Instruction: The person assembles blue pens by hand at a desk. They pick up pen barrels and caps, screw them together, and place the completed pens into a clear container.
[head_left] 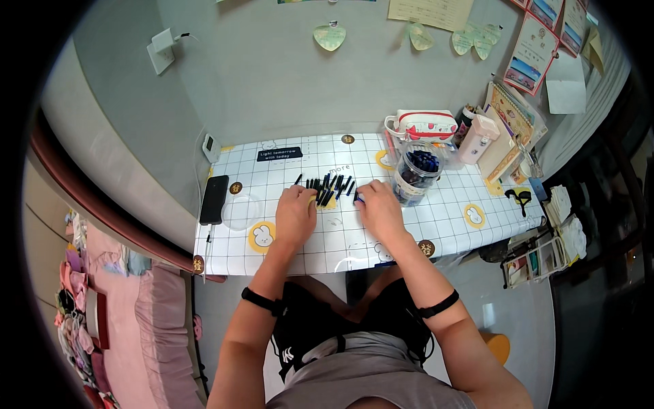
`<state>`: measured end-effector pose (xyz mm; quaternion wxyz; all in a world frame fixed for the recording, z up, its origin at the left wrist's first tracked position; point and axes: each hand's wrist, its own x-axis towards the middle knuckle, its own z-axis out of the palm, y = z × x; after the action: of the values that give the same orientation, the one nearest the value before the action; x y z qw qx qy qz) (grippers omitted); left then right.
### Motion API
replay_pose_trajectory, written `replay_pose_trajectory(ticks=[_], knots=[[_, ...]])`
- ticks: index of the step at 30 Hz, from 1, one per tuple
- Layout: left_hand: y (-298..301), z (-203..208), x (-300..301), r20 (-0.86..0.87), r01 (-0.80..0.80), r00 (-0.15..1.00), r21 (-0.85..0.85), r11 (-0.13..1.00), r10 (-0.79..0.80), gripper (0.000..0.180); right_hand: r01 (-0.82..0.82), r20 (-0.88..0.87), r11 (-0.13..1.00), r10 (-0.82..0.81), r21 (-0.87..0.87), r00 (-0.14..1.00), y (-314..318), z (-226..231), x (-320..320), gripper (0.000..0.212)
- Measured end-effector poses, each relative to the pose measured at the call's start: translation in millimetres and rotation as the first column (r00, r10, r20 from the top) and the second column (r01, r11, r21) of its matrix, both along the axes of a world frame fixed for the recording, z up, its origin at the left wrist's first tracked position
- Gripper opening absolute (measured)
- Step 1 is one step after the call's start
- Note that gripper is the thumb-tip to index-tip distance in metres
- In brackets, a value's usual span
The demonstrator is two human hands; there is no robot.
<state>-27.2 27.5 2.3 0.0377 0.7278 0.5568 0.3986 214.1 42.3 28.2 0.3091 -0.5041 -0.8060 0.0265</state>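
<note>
Short dark blue and black sticks, like ink cartridges (330, 187), lie in a loose pile on the white gridded tabletop (436, 242). My left hand (296, 211) rests at the pile's left side, fingers bent and pressed together; what is under them is hidden. One dark stick (298, 178) pokes out just beyond its fingertips. On the pile's right side, my right hand (379, 210) has its fingers curled, with a blue stick (359, 198) at the fingertips. A clear plastic jar (414, 178), standing just right of that hand, holds many more such sticks.
A clear round lid (241, 212) and a black phone (214, 200) lie on the left. Behind the jar sit a white and red pencil case (426, 125), a pink box (479, 139) and upright notebooks (507, 116). Black-framed glasses (519, 197) are near the right end.
</note>
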Motion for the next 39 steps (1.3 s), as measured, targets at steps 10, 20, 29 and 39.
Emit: replay_pose_trajectory(ticks=[10,20,29,39], knots=[[18.4,-7.0,-7.4,-0.155,0.081,0.986,0.084,0.993,-0.068,0.028,-0.351,0.074,0.930,0.344,0.109,0.936,35.0,-21.7,-43.8,0.023],[5.5,8.6,-15.9,-0.144,0.070,0.988,0.098,0.993,-0.055,0.009,-0.433,0.151,0.901,0.428,0.002,0.891,47.0,-10.9,-38.4,0.019],[-8.8,19.3,-26.7,-0.190,0.021,0.981,-0.040,0.999,-0.028,0.010,-0.467,0.220,0.883,0.465,-0.046,0.858,48.4,-2.9,-38.4,0.024],[-5.5,23.7,-24.8,-0.374,-0.079,0.927,-0.176,0.981,0.007,0.016,-0.495,0.283,0.860,0.508,-0.120,0.814,45.3,5.1,-35.2,0.031]])
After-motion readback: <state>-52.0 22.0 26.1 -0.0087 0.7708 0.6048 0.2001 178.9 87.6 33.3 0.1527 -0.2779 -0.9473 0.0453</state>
